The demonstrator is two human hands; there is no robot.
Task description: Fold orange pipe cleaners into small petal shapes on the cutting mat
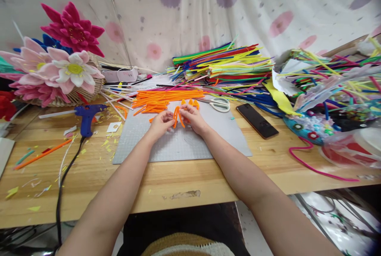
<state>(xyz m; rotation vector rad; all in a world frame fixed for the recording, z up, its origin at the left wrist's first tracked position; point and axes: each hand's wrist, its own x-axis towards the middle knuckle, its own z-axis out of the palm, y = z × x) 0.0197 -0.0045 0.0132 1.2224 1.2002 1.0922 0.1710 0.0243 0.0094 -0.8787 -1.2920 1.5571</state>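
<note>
Above the grey cutting mat (178, 147), my two hands meet at a bent orange pipe cleaner (177, 118) with narrow loops and ends pointing down. My left hand (162, 124) pinches it from the left side. From the right, the fingers of my right hand (193, 118) close on its upper part. Just behind lie a bundle of orange pipe cleaners (169, 95) and a stack of shorter orange pieces (153, 107). Small folded orange pieces (195, 103) sit beyond my right hand, partly hidden. Scissors (219, 104) with pale handles rest at the mat's back edge.
A blue glue gun (87, 119) with a black cord stands left, near fabric-like flowers (73, 69). A phone (257, 120) lies right of the mat. Piles of coloured pipe cleaners (223, 63) line the back. A plastic-wrapped tub (354, 149) is at the right.
</note>
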